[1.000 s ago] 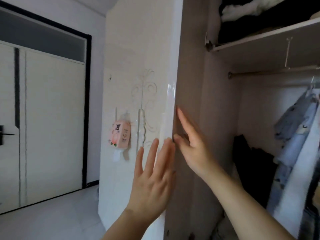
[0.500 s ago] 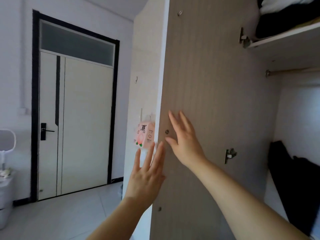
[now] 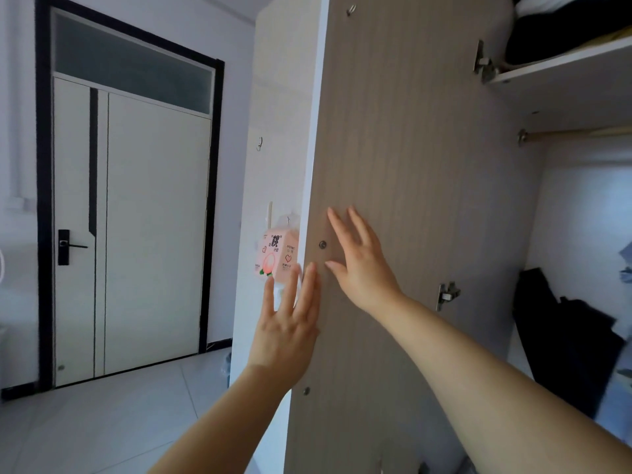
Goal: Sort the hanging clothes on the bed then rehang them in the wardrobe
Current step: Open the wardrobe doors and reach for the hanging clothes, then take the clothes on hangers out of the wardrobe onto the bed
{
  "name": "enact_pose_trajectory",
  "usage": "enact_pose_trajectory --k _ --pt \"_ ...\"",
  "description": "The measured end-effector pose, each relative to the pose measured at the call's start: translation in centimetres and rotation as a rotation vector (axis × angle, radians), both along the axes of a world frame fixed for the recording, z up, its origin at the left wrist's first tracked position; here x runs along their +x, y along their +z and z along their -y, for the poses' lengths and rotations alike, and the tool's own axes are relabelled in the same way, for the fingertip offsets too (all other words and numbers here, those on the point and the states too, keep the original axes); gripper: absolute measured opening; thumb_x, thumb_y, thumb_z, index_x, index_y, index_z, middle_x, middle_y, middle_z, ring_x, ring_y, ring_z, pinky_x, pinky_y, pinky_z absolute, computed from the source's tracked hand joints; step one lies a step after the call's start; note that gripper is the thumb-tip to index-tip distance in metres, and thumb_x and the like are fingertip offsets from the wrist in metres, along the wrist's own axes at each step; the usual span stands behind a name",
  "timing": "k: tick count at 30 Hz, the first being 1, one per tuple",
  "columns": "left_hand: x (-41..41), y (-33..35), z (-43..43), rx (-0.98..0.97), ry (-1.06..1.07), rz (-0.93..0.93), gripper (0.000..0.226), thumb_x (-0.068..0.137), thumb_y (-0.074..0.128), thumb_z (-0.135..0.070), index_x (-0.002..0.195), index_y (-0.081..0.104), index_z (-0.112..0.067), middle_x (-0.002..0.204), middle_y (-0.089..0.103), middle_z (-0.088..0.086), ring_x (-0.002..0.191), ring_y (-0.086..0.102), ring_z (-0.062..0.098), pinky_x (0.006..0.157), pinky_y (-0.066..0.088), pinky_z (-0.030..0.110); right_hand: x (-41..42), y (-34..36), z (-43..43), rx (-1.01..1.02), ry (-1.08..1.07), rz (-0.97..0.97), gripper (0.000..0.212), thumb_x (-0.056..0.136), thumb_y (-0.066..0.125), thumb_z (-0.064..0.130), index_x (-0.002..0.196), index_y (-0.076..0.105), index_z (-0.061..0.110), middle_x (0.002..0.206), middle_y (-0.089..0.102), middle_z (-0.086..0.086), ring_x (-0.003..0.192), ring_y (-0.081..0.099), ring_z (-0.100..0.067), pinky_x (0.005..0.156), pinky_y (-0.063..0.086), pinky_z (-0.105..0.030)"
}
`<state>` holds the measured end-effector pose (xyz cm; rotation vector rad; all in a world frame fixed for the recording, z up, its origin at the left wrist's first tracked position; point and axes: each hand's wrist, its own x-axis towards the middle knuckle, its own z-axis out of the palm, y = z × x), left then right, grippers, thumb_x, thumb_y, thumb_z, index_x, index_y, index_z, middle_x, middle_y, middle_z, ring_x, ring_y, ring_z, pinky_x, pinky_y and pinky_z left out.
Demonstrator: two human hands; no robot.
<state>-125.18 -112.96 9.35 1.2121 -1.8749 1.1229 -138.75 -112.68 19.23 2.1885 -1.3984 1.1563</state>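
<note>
The wardrobe door [image 3: 403, 148] stands swung open, its beige wood-grain inner face toward me. My right hand [image 3: 359, 265] lies flat on that inner face with fingers spread and straight. My left hand [image 3: 290, 323] is raised at the door's white outer edge, fingers straight, holding nothing. Inside the wardrobe at the right, a dark garment [image 3: 564, 340] hangs low and a bit of pale blue clothing [image 3: 626, 261] shows at the frame edge. The hanging rail [image 3: 578, 133] runs under a shelf [image 3: 561, 65] stacked with folded dark and white fabric.
A pink tissue pack [image 3: 275, 256] hangs on the wardrobe's side panel behind the door edge. A white room door [image 3: 133, 230] with a black frame and handle is closed at the left. Pale tiled floor [image 3: 102, 415] lies in front of it.
The wardrobe door has swung further open, its inner face now filling the middle. The view turned left, hiding most hanging clothes. Both hands stayed on the door.
</note>
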Motion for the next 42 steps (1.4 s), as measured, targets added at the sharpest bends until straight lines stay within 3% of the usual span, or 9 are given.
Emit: enact_pose_trajectory --k 4,7,11,19,23,26,31,37,42 --pt "-1.0 0.1 -1.2 -0.039 -0.057 -0.035 0.061 0.073 0.054 -0.010 0.132 0.045 -0.001 0.142 0.036 0.020 0.135 0.025 0.038 0.107 0.019 0.058 -1.7 0.4 -2.1 0.065 -0.029 -0.025 0.069 0.093 0.057 0.022 0.148 0.018 0.034 0.157 0.007 0.002 0.144 0.012 -0.016 0.113 0.020 -0.029" --pt "-2.3 0.6 -2.4 -0.043 -0.126 -0.073 0.057 0.074 0.041 -0.011 0.128 0.051 0.000 0.136 0.042 0.021 0.133 0.028 0.039 0.106 0.021 0.058 -4.5 -0.3 -3.7 0.097 -0.159 -0.070 0.064 0.093 0.056 0.024 0.147 0.024 0.030 0.155 0.015 0.000 0.141 0.019 -0.019 0.111 0.023 -0.030" --pt "-6.0 1.6 -3.9 -0.030 -0.263 -0.085 0.057 0.070 0.053 -0.017 0.124 0.056 -0.001 0.131 0.051 0.021 0.129 0.034 0.038 0.106 0.021 0.056 -9.3 -1.4 -6.5 0.143 -0.359 -0.095 0.059 0.091 0.058 0.020 0.144 0.034 0.025 0.153 0.022 -0.003 0.138 0.026 -0.023 0.112 0.025 -0.034" --pt "-18.5 1.2 -6.3 0.076 -0.594 -0.085 0.054 0.069 0.044 -0.023 0.115 0.063 -0.003 0.113 0.063 0.016 0.111 0.054 0.034 0.099 0.029 0.053 -20.3 -3.4 -15.5 0.276 -0.724 -0.136 0.056 0.094 0.053 0.024 0.145 0.031 0.020 0.152 0.021 -0.003 0.135 0.028 -0.025 0.107 0.032 -0.034" --pt "-24.8 1.3 -8.7 0.126 -0.746 -0.085 0.053 0.063 0.060 -0.022 0.113 0.064 -0.004 0.109 0.064 0.014 0.107 0.055 0.034 0.095 0.042 0.055 -24.7 -3.4 -20.1 0.296 -0.881 -0.148 0.056 0.094 0.053 0.022 0.145 0.032 0.019 0.151 0.023 -0.005 0.133 0.031 -0.026 0.106 0.031 -0.033" --pt "-29.0 1.6 -10.4 0.164 -0.827 -0.068 0.060 0.059 0.078 -0.025 0.114 0.065 -0.004 0.110 0.065 0.014 0.106 0.060 0.034 0.095 0.043 0.055 -27.9 -3.2 -22.6 0.307 -0.968 -0.151 0.055 0.093 0.053 0.022 0.144 0.033 0.018 0.151 0.024 -0.006 0.133 0.032 -0.026 0.106 0.030 -0.030" --pt "-35.2 2.9 -12.4 0.210 -0.925 -0.063 0.063 0.052 0.084 -0.029 0.109 0.068 -0.006 0.107 0.066 0.012 0.103 0.062 0.032 0.090 0.048 0.054 -32.9 -2.2 -25.5 0.274 -1.043 -0.143 0.057 0.093 0.052 0.022 0.145 0.032 0.023 0.150 0.025 -0.002 0.132 0.033 -0.023 0.106 0.030 -0.029" --pt "-41.8 5.5 -13.1 0.145 -0.995 -0.109 0.057 0.054 0.083 -0.030 0.106 0.069 -0.010 0.102 0.067 0.008 0.097 0.064 0.027 0.087 0.049 0.050 -38.3 0.1 -26.8 0.226 -1.098 -0.113 0.055 0.096 0.049 0.029 0.146 0.027 0.026 0.155 0.017 0.003 0.140 0.020 -0.018 0.112 0.021 -0.028" --pt "-46.1 8.5 -13.2 0.123 -1.031 -0.160 0.057 0.054 0.083 -0.030 0.106 0.067 -0.012 0.100 0.067 0.005 0.096 0.064 0.026 0.087 0.049 0.046 -41.8 2.2 -26.8 0.154 -1.093 -0.124 0.053 0.095 0.051 0.025 0.145 0.032 0.021 0.151 0.024 -0.001 0.136 0.029 -0.019 0.112 0.026 -0.029"
